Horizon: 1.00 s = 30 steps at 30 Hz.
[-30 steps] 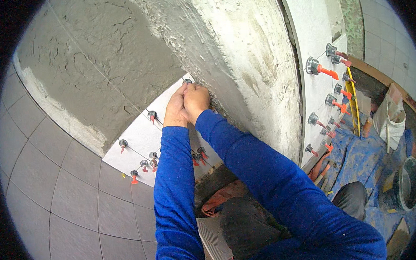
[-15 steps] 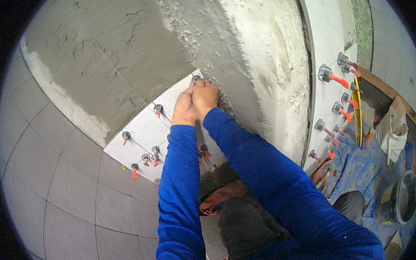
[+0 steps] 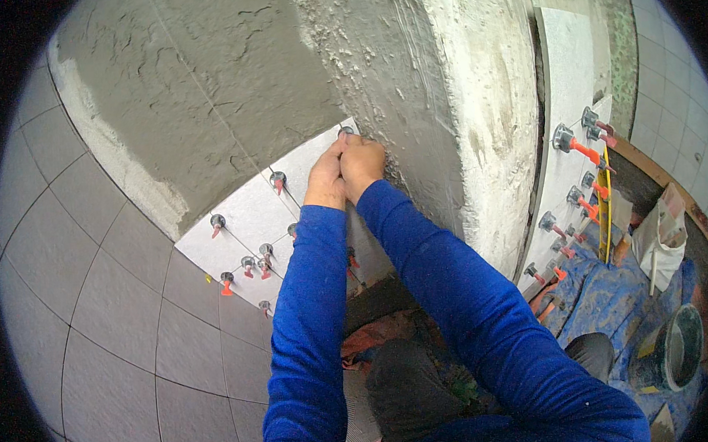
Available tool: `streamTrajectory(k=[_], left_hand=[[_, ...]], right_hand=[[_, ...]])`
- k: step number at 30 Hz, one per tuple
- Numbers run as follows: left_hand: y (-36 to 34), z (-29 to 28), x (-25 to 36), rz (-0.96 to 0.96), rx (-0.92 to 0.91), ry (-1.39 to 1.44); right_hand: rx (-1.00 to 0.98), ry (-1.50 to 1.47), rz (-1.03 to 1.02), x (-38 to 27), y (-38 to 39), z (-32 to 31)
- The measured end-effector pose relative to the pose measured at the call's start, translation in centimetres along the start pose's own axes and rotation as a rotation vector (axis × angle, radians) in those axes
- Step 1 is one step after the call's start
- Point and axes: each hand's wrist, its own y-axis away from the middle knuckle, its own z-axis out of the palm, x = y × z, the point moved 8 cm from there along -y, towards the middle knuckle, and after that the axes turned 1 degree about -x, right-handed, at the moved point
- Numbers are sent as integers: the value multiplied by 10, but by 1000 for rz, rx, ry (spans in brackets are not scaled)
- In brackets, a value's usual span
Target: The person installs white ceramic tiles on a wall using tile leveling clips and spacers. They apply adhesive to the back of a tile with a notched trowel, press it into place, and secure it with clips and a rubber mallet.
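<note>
My left hand and my right hand are closed together on a tile levelling clip at the top corner of white tiles. The clip's grey cap shows above my fingertips; its handle is hidden under them. More clips with red handles, like one left of my hands, dot those tiles. Wet grey mortar, crossed by a thin straight line, lies above them. A rough plastered step rises just right of my hands.
A grey tiled floor runs along the left. At right are a clipped white tile strip, a yellow level, a white sack, a bucket and a blue tarp. My knees show below.
The view has shifted, so tiles, step and hands sit a little further right in the picture. Both hands stay closed at the same clip.
</note>
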Motion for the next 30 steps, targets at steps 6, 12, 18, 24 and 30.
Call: streamTrajectory(k=[6, 12, 18, 24, 30], left_hand=[[67, 19, 52, 731, 420, -1071], [104, 65, 42, 1381, 487, -1999], [83, 62, 34, 1572, 727, -2235], [78, 56, 33, 1615, 736, -2099], [79, 58, 34, 1635, 767, -2079]], right_hand=[[-31, -90, 37, 9, -1, 5], [28, -115, -8, 10, -8, 4], [57, 89, -61, 2, -2, -5], [65, -40, -40, 9, -10, -1], [21, -35, -34, 28, -23, 7]])
